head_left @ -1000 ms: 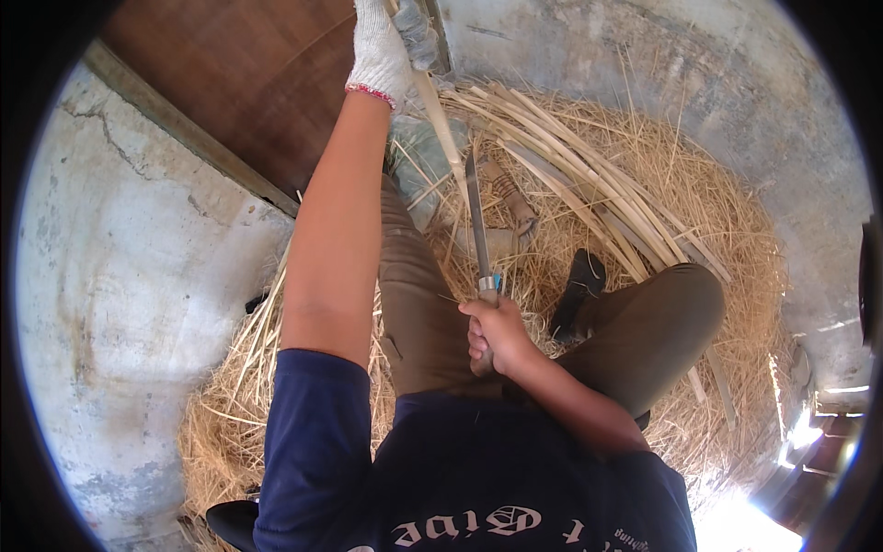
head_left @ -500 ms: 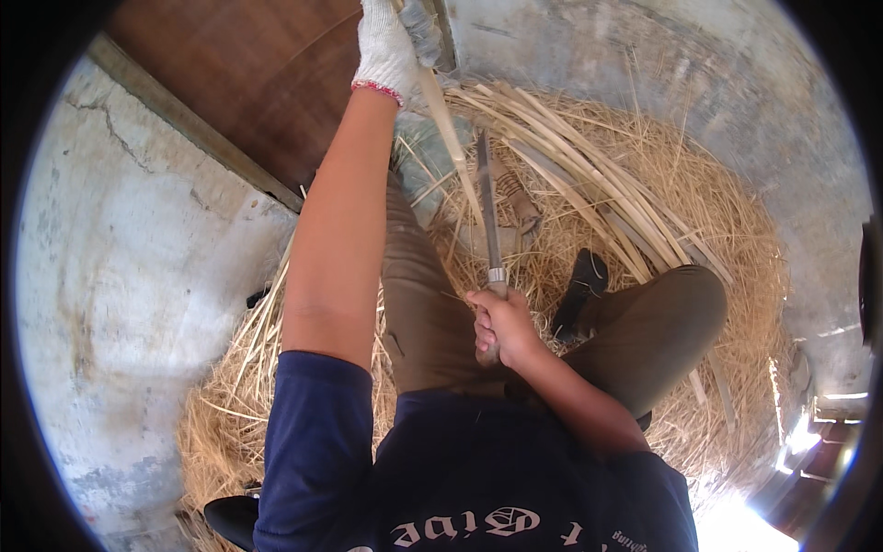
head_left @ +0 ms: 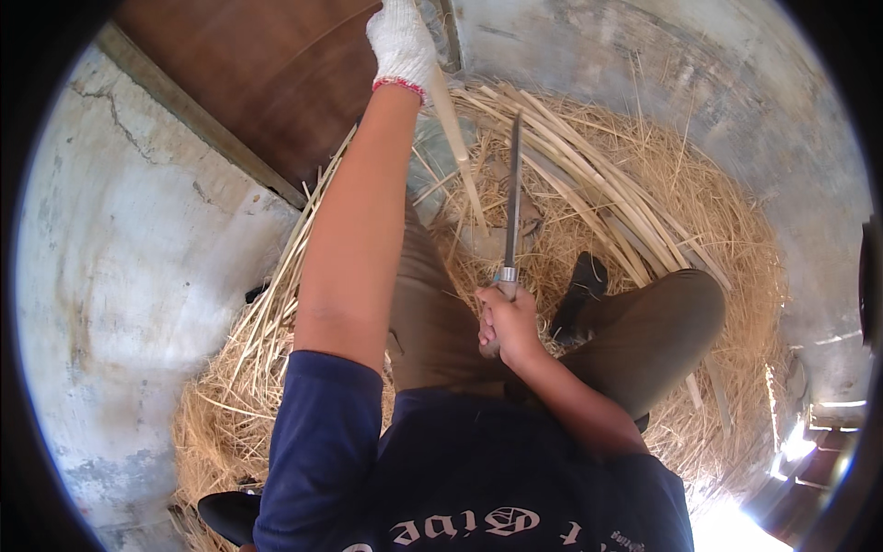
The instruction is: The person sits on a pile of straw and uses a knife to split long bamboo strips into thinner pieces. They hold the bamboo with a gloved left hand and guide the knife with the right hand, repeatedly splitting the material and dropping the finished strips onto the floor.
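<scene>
My left hand [head_left: 403, 44], in a white knitted glove with a red-edged cuff, is stretched far forward at the top edge. It is closed on a long pale strip [head_left: 452, 138] that looks like split bamboo and slants down toward the ground. The upper part of the strip lies behind the glove. My bare right hand [head_left: 509, 322] is wrapped round the handle of a long, narrow-bladed knife [head_left: 513, 198] in front of my lap. The blade points forward, a little to the right of the strip and apart from it.
Several pale strips [head_left: 598, 166] lie in a bundle on the straw [head_left: 736, 239] at the right. More thin strips [head_left: 276, 285] are at the left. A greyish block [head_left: 483, 243] lies between my legs. Worn walls [head_left: 147, 276] and a brown panel [head_left: 267, 74] surround me.
The knife has swung right, away from the strip, and stands more upright. My left hand and forearm have shifted slightly right, still with the strip.
</scene>
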The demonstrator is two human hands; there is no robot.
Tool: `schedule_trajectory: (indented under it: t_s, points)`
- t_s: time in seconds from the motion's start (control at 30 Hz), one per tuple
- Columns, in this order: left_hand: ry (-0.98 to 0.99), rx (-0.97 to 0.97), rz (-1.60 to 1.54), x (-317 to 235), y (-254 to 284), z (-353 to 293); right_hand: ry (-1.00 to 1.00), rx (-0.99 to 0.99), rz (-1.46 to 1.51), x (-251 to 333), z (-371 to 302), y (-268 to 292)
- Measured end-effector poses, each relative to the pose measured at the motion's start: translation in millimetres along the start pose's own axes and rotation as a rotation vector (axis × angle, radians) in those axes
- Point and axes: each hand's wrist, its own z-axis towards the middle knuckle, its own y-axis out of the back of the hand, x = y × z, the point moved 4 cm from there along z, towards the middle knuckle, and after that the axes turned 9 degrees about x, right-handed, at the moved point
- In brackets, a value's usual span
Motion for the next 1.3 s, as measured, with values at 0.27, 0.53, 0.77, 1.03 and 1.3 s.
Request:
schedule_trajectory:
  t_s: [0.27,0.53,0.77,1.03,1.3]
  points:
    - [-0.125,-0.169,0.052,1.1,11.4,9.5,-0.231,0.087,-0.021,-13.7,3.5,-2.5]
    - [-0.202,-0.207,0.074,3.1,4.7,8.0,-0.080,0.095,-0.085,-16.5,5.5,-1.2]
    - [-0.134,-0.136,-0.014,2.0,-0.4,3.9,-0.101,0.066,-0.112,5.6,9.7,4.1]
    - [-0.142,-0.206,0.037,-4.3,9.1,2.2,-0.207,0.071,-0.180,-16.7,27.3,10.5]
    - [-0.141,-0.229,0.074,-5.0,7.2,1.5,0.021,0.021,-0.336,-8.1,26.1,10.8]
